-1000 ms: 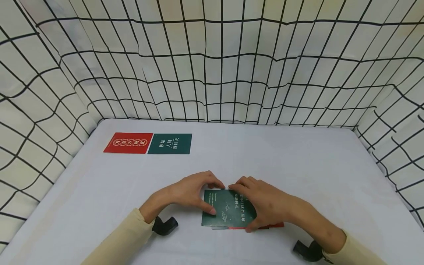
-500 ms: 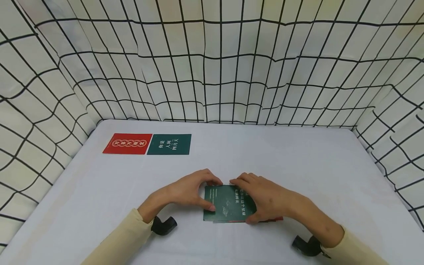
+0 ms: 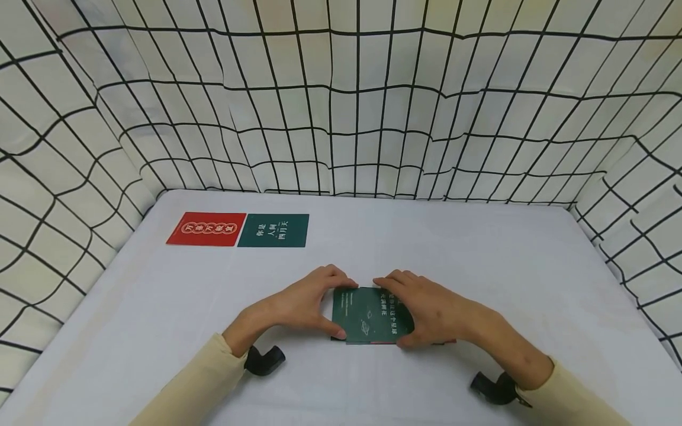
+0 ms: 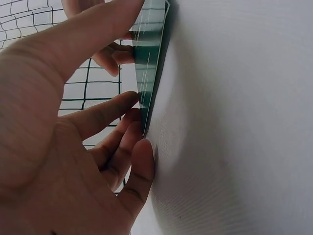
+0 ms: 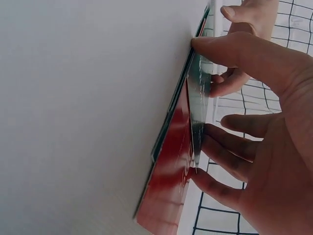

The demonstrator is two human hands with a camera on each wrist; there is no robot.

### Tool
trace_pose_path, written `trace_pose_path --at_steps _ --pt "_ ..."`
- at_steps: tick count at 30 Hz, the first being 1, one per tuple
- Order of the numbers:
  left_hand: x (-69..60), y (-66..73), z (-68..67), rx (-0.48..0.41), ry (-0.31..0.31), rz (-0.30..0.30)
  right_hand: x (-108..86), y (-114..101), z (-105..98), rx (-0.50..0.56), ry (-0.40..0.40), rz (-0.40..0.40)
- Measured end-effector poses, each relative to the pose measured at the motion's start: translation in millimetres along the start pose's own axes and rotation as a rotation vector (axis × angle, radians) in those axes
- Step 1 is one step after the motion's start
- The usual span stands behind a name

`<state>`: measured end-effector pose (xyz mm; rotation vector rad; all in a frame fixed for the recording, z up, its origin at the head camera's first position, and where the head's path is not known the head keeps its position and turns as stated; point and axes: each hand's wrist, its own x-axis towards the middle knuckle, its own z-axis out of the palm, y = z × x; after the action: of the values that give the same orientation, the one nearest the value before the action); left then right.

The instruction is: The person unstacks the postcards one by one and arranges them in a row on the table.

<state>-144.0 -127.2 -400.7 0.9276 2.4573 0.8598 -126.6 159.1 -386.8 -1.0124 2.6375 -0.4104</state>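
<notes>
My left hand (image 3: 301, 302) and right hand (image 3: 439, 310) pinch 1 card stack (image 3: 367, 316); beyond lie 1 red card (image 3: 206, 229), 1 green card (image 3: 273, 231) reading "你是人间四月天".

One left hand (image 3: 298, 305), one right hand (image 3: 437, 313), one pile of cards (image 3: 364, 316)
Left of the middle there is one red card (image 3: 205, 229) and one green card (image 3: 273, 231), making two; the pile's cards are too hidden to count. Two sleeves (image 3: 186, 378) and two black bent pieces (image 3: 264, 361) show low in the frame.
</notes>
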Motion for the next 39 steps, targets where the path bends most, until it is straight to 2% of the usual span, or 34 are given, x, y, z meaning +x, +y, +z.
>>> trace_pose_path --at_steps 10,18,26,33,39 --pt "2.4 1.3 1.4 0.051 0.041 -0.022 4.4 8.8 -1.7 0.046 0.013 0.014" --pt "4.0 2.9 0.4 0.060 0.059 -0.005 5.6 13.0 -3.6 0.092 0.013 0.013" --pt "6.7 3.4 -0.4 0.103 0.106 -0.010 7.2 13.9 -7.4 0.119 0.033 0.006" --pt "9.3 1.5 -3.1 0.077 0.140 -0.048 9.3 17.8 -9.7 0.146 0.042 0.030" --pt "10.0 -1.5 -4.0 0.050 0.178 -0.047 10.8 20.3 -10.9 0.184 0.053 0.044"
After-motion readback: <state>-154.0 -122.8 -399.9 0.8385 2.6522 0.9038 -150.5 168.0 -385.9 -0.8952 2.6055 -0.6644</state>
